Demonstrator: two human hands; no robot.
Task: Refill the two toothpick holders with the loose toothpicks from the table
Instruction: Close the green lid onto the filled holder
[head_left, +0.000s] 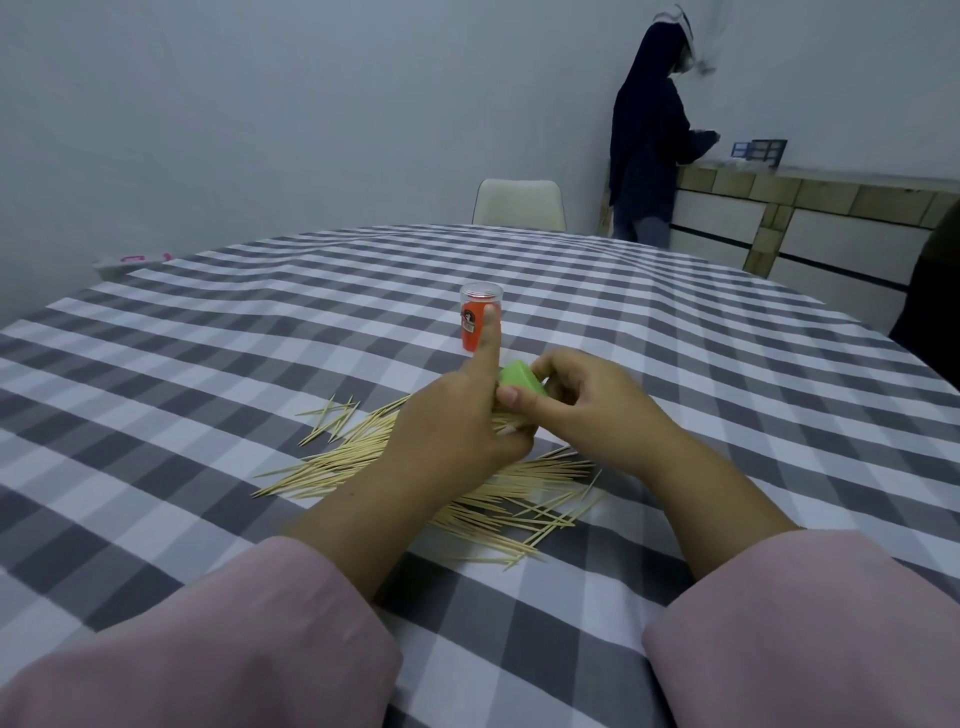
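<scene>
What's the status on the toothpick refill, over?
Both hands, left hand and right hand, grip green holder. Orange holder stands capped behind. Loose toothpicks still piled on tablecloth. Nothing in the way.

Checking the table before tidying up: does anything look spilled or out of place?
Yes. Loose toothpicks lie scattered over the checked tablecloth beneath both hands, outside their holders. The orange holder stands upright behind them; nothing looks damaged.
</scene>
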